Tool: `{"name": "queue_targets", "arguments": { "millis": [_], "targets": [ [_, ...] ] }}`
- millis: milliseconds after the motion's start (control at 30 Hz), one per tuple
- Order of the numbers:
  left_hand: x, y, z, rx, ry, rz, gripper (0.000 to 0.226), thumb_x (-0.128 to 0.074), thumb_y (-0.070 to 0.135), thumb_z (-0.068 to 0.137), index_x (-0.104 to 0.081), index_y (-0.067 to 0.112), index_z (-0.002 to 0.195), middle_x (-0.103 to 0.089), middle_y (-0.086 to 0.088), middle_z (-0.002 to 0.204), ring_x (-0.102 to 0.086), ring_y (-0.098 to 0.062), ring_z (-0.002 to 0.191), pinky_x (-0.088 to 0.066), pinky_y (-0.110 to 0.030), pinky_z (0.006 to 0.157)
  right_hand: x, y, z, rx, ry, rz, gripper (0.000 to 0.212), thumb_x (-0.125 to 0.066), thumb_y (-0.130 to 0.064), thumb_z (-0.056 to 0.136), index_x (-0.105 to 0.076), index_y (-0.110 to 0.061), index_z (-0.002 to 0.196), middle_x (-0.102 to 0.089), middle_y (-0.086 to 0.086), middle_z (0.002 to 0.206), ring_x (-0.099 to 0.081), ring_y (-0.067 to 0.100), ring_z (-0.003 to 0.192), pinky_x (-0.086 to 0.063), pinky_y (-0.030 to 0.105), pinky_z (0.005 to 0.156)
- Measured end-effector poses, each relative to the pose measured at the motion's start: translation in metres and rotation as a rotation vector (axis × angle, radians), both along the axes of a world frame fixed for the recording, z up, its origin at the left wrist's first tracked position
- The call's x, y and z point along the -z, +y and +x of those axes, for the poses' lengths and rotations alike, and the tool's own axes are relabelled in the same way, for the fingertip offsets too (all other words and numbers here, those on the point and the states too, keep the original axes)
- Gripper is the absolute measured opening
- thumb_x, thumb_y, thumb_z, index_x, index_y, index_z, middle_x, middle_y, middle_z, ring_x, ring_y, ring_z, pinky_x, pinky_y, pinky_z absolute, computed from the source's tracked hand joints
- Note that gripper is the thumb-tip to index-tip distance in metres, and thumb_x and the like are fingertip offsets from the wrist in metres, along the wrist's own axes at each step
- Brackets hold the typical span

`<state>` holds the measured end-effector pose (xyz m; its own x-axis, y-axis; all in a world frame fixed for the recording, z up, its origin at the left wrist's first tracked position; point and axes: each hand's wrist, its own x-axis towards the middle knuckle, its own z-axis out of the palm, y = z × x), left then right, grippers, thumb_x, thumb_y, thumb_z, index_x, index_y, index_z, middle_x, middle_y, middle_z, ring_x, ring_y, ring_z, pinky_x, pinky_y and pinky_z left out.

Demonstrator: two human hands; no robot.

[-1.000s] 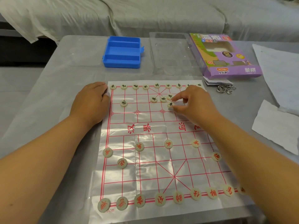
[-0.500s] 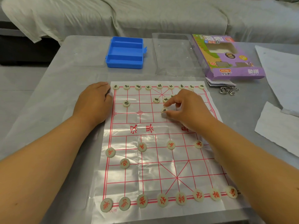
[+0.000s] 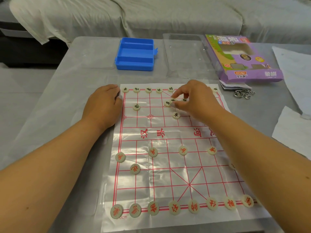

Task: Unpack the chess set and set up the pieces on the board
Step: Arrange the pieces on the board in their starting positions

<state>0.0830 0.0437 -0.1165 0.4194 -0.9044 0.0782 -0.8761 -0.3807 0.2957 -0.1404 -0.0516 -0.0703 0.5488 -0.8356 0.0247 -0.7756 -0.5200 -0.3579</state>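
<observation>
On a grey tabletop [image 3: 55,91] covered with clear film lies a thin plastic Chinese chess board [image 3: 168,165] printed with red lines, seen from above by the person setting it up. Red-lettered pieces fill the near edge in a row, with several more on the ranks ahead of them. Black-lettered pieces line the far edge, one stands alone at the far left [image 3: 136,107], and another sits on its own near the river line [image 3: 176,115]. The right hand [image 3: 193,100] reaches over the far side and pinches a black piece [image 3: 173,100] between thumb and fingertips, out of a small cluster of loose black pieces [image 3: 167,103] just beside it. The left hand [image 3: 102,106] lies flat, fingers relaxed, pressing the board's far left edge to hold the sheet still. An emptied blue tray [image 3: 134,54] and the purple box [image 3: 242,58] sit beyond the board. The step in hand appears to be placing the black pawns; the next move likely calls for carrying the pinched piece to its crossing without nudging its neighbours.
</observation>
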Motion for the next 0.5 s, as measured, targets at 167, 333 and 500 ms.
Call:
{"name": "queue_targets", "arguments": {
  "millis": [167, 333, 500],
  "targets": [
    [-0.001, -0.001, 0.000, 0.001, 0.008, -0.002, 0.045, -0.035, 0.027, 0.100, -0.042, 0.011, 0.141, -0.043, -0.007, 0.146, -0.037, -0.024, 0.134, -0.028, -0.038, 0.114, -0.002, 0.033, 0.030, -0.170, -0.030, 0.016, 0.032, -0.069, -0.047, 0.076, -0.068, -0.034, 0.105, -0.046, -0.011, 0.089, -0.043, 0.009, 0.086, -0.041, 0.032, 0.086],
    [0.001, 0.000, 0.002, 0.002, 0.012, -0.003, 0.046, -0.034, 0.027, 0.100, -0.042, 0.011, 0.142, -0.043, -0.007, 0.147, -0.037, -0.024, 0.135, -0.028, -0.038, 0.114, 0.013, 0.037, 0.038, -0.199, 0.062, 0.006, 0.034, -0.069, -0.049, 0.077, -0.067, -0.035, 0.108, -0.046, -0.010, 0.097, -0.038, 0.009, 0.091, -0.036, 0.032, 0.089],
    [0.001, 0.000, 0.002, 0.007, 0.028, -0.021, 0.045, -0.036, 0.028, 0.100, -0.044, 0.011, 0.141, -0.044, -0.007, 0.146, -0.038, -0.025, 0.134, -0.029, -0.039, 0.114, 0.003, 0.028, 0.026, -0.149, 0.000, 0.048, 0.034, -0.070, -0.046, 0.075, -0.068, -0.033, 0.106, -0.048, -0.009, 0.094, -0.044, 0.010, 0.090, -0.040, 0.032, 0.088]
  ]
}}
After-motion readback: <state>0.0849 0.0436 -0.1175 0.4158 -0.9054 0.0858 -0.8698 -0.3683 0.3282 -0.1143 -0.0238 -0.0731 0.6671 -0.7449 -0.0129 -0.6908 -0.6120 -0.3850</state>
